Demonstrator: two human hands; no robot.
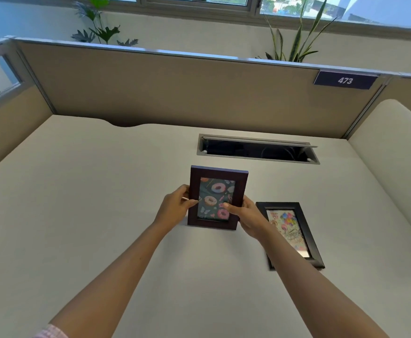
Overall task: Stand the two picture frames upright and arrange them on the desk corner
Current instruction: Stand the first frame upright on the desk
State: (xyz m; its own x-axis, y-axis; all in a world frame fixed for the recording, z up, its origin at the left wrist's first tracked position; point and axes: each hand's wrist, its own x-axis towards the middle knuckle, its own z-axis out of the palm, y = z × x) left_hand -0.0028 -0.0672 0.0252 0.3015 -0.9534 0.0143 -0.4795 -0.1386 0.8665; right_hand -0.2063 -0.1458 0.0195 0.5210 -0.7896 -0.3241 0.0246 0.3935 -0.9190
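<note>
A dark brown picture frame [218,174] with a doughnut picture stands upright near the middle of the white desk [102,191], its face toward me. My left hand [175,208] grips its left edge and my right hand [246,215] grips its right edge, thumbs on the front. A black picture frame [308,220] with a colourful balloon picture lies flat on the desk just to the right, partly hidden by my right forearm.
An open cable tray [258,150] is cut into the desk behind the frames. Beige partition walls [175,89] close the desk at the back and left, with a "473" sign [345,80] at the right. A cushioned panel [394,147] borders the right side.
</note>
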